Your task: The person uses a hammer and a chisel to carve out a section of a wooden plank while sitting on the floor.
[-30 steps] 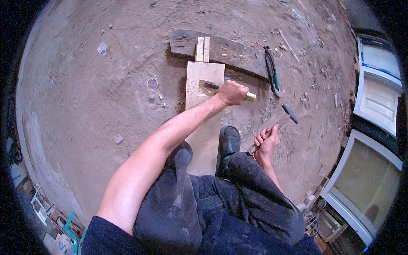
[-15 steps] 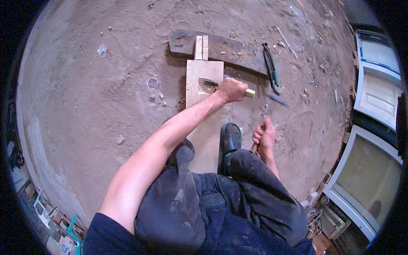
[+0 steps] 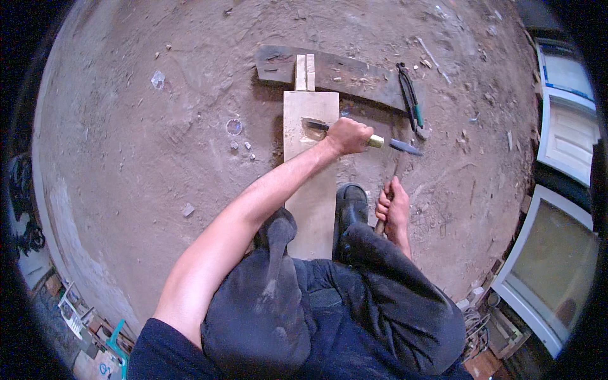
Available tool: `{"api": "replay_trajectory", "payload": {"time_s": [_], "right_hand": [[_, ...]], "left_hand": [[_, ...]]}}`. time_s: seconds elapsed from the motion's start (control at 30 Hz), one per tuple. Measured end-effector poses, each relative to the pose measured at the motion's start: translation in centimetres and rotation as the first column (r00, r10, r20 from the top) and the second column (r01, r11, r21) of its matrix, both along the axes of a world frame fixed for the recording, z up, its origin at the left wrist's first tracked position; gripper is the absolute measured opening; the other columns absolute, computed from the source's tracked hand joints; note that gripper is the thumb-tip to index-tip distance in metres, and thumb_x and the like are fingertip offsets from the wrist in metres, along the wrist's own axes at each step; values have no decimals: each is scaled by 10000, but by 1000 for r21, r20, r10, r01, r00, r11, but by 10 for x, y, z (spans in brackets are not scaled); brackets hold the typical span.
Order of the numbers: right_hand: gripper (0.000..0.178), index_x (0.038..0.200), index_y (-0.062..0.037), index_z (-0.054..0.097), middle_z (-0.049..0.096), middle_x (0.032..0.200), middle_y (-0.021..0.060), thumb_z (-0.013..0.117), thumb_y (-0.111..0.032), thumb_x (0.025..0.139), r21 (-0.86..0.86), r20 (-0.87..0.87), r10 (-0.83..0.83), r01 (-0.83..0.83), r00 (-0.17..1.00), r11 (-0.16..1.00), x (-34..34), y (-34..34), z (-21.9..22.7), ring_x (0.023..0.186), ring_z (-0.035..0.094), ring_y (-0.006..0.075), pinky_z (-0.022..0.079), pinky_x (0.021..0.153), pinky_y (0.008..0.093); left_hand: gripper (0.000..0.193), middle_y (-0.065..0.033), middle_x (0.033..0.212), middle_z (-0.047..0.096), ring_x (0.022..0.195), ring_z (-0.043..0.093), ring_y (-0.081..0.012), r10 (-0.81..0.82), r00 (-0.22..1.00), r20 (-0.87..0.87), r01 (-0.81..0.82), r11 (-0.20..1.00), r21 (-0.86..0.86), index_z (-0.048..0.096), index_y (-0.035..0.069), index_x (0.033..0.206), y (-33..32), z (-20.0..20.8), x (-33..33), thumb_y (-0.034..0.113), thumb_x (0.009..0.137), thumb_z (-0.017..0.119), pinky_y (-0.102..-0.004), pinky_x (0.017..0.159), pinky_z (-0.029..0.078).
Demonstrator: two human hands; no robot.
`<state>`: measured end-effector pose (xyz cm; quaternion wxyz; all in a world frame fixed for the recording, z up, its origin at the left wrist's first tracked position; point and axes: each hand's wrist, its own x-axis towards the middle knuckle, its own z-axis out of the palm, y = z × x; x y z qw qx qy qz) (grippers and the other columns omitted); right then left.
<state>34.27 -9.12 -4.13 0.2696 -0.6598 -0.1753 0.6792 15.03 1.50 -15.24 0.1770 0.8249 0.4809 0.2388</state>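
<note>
A pale wooden board (image 3: 310,180) runs away from me between my legs. My left hand (image 3: 349,136) is closed around a chisel (image 3: 376,141), whose yellowish handle end sticks out to the right. The chisel's dark blade lies low over a rough hollow (image 3: 313,134) cut in the board's far part. To the right, my right hand (image 3: 395,208) grips the wooden handle of a hammer (image 3: 405,147). The hammer head is beside the butt of the chisel, with a small gap between them.
Beyond the board lies a dark, weathered plank (image 3: 354,77) with two light wood strips (image 3: 304,71) across it. Pincers with green grips (image 3: 410,98) rest at its right end. Wood chips and rubble dot the dirt floor. Framed window sashes (image 3: 550,266) lean along the right.
The hammer head, blurred by motion before, is now sharp and slightly closer to the chisel's end. My left hand keeps its hold on the chisel. The whole view has shifted a little.
</note>
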Motion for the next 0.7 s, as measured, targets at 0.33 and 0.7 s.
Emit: {"api": "replay_trajectory", "payload": {"time_s": [0.33, 0.7], "right_hand": [[339, 798, -150, 425, 296, 539, -50, 425, -432, 988, -129, 14, -17, 18, 1000, 991, -5, 5, -7, 389, 245, 53, 185, 330, 214], [344, 792, -154, 405, 316, 548, -43, 441, -445, 973, 248, -1, -378, 366, 926, 897, -6, 5, -8, 403, 274, 64, 206, 344, 230]], "left_hand": [[181, -57, 657, 627, 610, 656, -262, 19, 999, -31, -19, 1000, -2, 575, 136, 715, -1, -11, 1, 290, 704, 669, -405, 505, 512], [149, -57, 676, 635, 630, 663, -254, -12, 999, -31, 12, 1000, 19, 562, 120, 727, -1, -14, 0, 238, 715, 652, -402, 514, 516]]}}
